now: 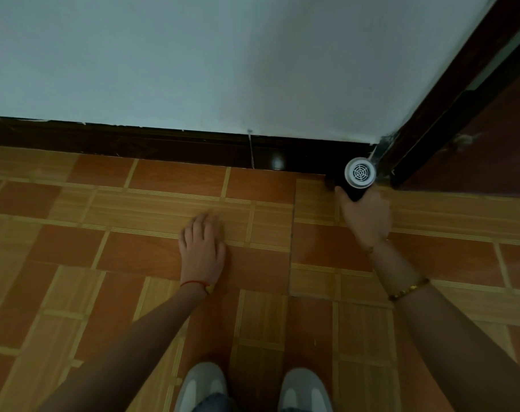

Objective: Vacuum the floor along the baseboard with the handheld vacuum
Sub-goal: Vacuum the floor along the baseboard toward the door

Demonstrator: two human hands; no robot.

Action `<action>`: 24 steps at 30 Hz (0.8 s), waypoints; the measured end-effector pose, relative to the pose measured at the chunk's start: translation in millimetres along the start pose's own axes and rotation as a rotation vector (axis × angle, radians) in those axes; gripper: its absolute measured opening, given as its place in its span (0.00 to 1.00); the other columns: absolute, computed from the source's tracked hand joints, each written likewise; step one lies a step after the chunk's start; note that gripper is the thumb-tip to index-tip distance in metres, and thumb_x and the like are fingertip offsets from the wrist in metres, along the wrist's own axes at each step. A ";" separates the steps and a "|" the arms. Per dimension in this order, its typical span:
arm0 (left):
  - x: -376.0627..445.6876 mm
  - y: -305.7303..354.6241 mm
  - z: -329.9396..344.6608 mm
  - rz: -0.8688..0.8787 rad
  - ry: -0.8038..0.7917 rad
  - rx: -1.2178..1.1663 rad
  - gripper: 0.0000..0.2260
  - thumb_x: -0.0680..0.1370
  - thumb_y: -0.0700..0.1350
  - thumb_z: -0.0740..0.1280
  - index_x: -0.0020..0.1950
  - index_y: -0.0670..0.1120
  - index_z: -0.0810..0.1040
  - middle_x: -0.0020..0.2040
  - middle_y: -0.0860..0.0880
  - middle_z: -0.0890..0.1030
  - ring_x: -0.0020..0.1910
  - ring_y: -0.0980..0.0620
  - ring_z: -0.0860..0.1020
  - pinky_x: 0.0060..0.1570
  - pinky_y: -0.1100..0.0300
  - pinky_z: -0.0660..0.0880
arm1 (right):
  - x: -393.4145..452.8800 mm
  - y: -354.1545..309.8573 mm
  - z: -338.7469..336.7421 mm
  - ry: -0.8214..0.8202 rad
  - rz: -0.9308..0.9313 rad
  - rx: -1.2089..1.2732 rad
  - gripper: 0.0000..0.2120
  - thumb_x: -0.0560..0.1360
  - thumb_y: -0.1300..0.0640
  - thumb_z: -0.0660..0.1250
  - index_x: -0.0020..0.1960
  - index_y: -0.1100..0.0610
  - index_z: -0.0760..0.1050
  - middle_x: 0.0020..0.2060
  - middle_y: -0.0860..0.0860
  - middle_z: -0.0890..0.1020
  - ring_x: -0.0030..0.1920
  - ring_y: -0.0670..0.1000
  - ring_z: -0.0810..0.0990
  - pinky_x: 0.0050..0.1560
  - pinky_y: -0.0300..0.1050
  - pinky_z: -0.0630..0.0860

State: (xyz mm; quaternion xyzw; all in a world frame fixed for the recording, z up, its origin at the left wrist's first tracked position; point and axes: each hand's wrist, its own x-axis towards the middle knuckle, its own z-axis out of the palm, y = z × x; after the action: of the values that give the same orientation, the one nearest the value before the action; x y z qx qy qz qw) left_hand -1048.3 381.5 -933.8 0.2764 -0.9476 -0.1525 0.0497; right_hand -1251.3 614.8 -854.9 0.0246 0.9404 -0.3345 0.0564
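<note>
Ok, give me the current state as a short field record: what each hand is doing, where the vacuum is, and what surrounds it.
right hand: gripping the handheld vacuum from behind
left hand: flat on the tiled floor, holding nothing
vacuum position: at the corner where the dark baseboard meets the door frame
vacuum end facing camera: white round grille
nozzle: hidden, contact with floor cannot be told
baseboard to the left: runs along the pale wall
shoes: bottom edge, facing the wall

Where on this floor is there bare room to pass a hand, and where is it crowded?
Free: tiled floor between the baseboard and the left hand; also between both hands. Crowded: the corner by the door frame, where the right hand holds the handheld vacuum.
</note>
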 end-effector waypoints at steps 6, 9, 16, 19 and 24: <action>0.2 -13.5 -17.0 0.021 -0.018 0.007 0.22 0.79 0.46 0.59 0.74 0.46 0.65 0.73 0.44 0.67 0.73 0.41 0.63 0.73 0.39 0.59 | -18.4 -27.5 21.7 -0.110 -0.152 0.002 0.28 0.74 0.40 0.68 0.67 0.56 0.72 0.54 0.55 0.83 0.55 0.58 0.82 0.47 0.48 0.79; -3.5 -23.2 -23.2 -0.005 -0.010 -0.004 0.23 0.79 0.49 0.54 0.73 0.46 0.67 0.72 0.44 0.68 0.72 0.42 0.65 0.72 0.38 0.60 | -22.8 -42.6 36.4 -0.184 -0.222 0.026 0.27 0.74 0.41 0.68 0.66 0.56 0.73 0.55 0.54 0.83 0.54 0.55 0.82 0.45 0.44 0.77; -0.6 -58.7 -32.0 -0.008 -0.022 0.025 0.24 0.78 0.49 0.52 0.74 0.47 0.66 0.72 0.44 0.68 0.72 0.41 0.65 0.70 0.37 0.62 | -24.0 -59.3 54.7 -0.113 -0.185 0.056 0.27 0.75 0.42 0.69 0.68 0.57 0.72 0.57 0.54 0.83 0.56 0.56 0.81 0.45 0.41 0.74; 3.0 -72.7 -32.0 -0.049 0.001 0.028 0.23 0.79 0.49 0.52 0.73 0.46 0.66 0.72 0.43 0.69 0.72 0.41 0.65 0.71 0.38 0.61 | -29.8 -72.7 68.5 -0.168 -0.207 0.078 0.28 0.74 0.42 0.69 0.69 0.55 0.70 0.58 0.53 0.82 0.57 0.55 0.81 0.46 0.41 0.74; 8.3 -98.7 -26.0 -0.052 0.026 0.033 0.22 0.79 0.48 0.54 0.73 0.46 0.67 0.71 0.44 0.69 0.70 0.40 0.66 0.70 0.37 0.62 | -39.3 -101.1 98.7 -0.220 -0.297 0.058 0.29 0.74 0.40 0.68 0.68 0.55 0.72 0.56 0.52 0.83 0.55 0.54 0.82 0.49 0.48 0.80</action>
State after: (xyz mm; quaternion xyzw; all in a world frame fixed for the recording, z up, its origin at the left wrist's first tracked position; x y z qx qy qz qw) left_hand -1000.4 291.2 -940.3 0.3038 -0.9417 -0.1343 0.0533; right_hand -1212.0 473.7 -862.8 -0.1493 0.9119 -0.3668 0.1081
